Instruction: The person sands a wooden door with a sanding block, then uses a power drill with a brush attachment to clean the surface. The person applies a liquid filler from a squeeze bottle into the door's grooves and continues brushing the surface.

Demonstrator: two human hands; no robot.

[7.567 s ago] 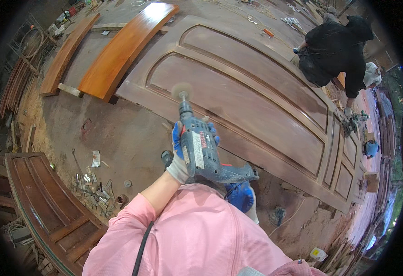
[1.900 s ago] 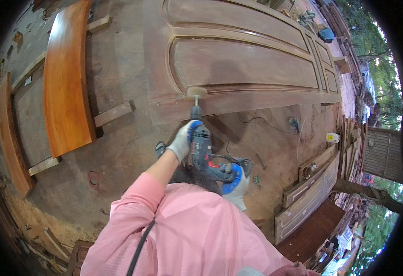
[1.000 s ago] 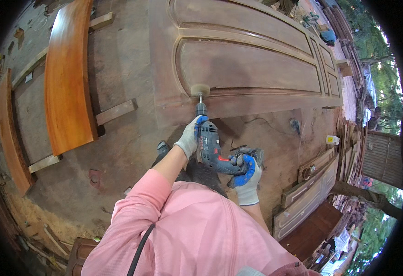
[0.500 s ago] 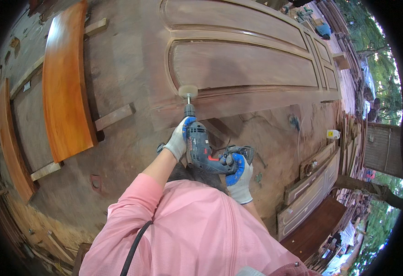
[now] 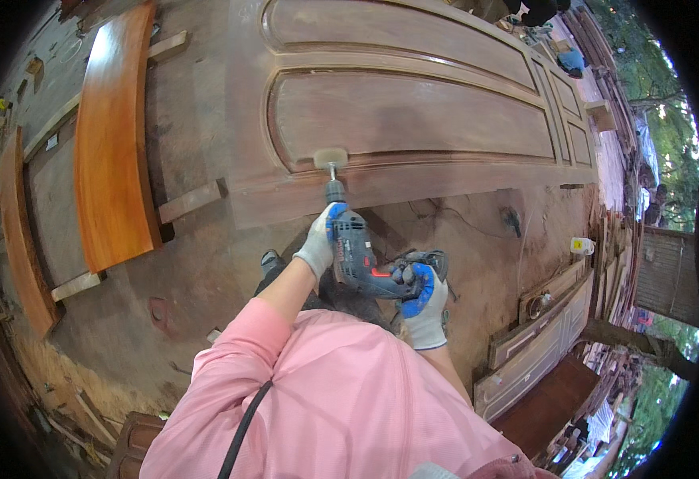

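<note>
A dark blue power drill (image 5: pixel 353 254) with a red trigger is held between my two gloved hands. My left hand (image 5: pixel 317 242) is closed around the front of its body, just behind the chuck. Round the rear handle my right hand (image 5: pixel 426 297) is closed, its fingers partly hidden by the drill. From the chuck runs a metal shank to a pale round sanding pad (image 5: pixel 331 157), which appears to touch the lower molding of a brown paneled wooden door (image 5: pixel 413 120). Both gloves are white and blue.
A glossy orange wooden board (image 5: pixel 114 152) rests on wood battens at the left, with a narrower board (image 5: pixel 26 239) beyond it. Pale panels (image 5: pixel 537 351) lie at the right near a white jug (image 5: pixel 582 246). A dark cord (image 5: pixel 246 427) crosses my pink sleeve.
The pad sits farther right along the door's lower molding, nearer the panel's inside. The view has shifted slightly, and both hands keep their hold on the drill.
</note>
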